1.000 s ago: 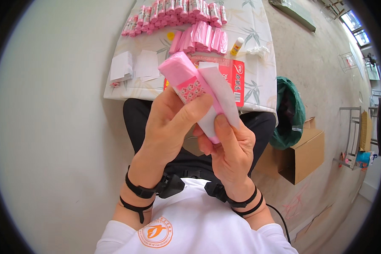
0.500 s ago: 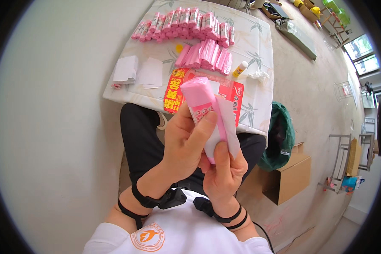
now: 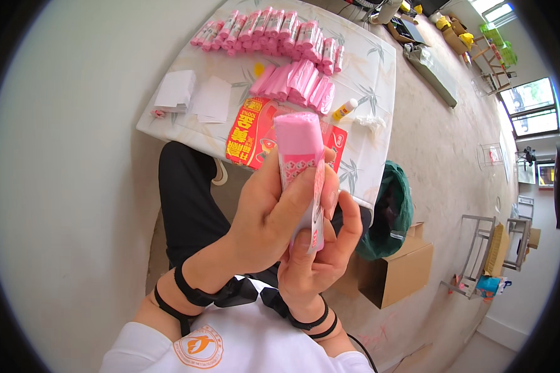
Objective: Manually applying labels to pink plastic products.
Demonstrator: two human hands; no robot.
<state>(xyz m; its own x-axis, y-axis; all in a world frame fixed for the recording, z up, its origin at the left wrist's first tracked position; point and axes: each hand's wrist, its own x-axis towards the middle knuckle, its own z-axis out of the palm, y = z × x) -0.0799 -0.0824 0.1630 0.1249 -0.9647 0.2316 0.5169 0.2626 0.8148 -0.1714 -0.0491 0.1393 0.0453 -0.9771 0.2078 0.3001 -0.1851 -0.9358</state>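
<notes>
Compared with a second ago, both hands have drawn the pink roll (image 3: 300, 163) closer and stood it upright, its label now pressed flat. White paper slips (image 3: 193, 94) lie far left on the table (image 3: 379, 81); the left hand (image 3: 269, 219) clasps the roll, the right hand (image 3: 320, 258) pinches its lower end.

pink rolls (image 3: 274, 37) crowd the table's (image 3: 379, 87) far half; near-left corner lies bare.
</notes>
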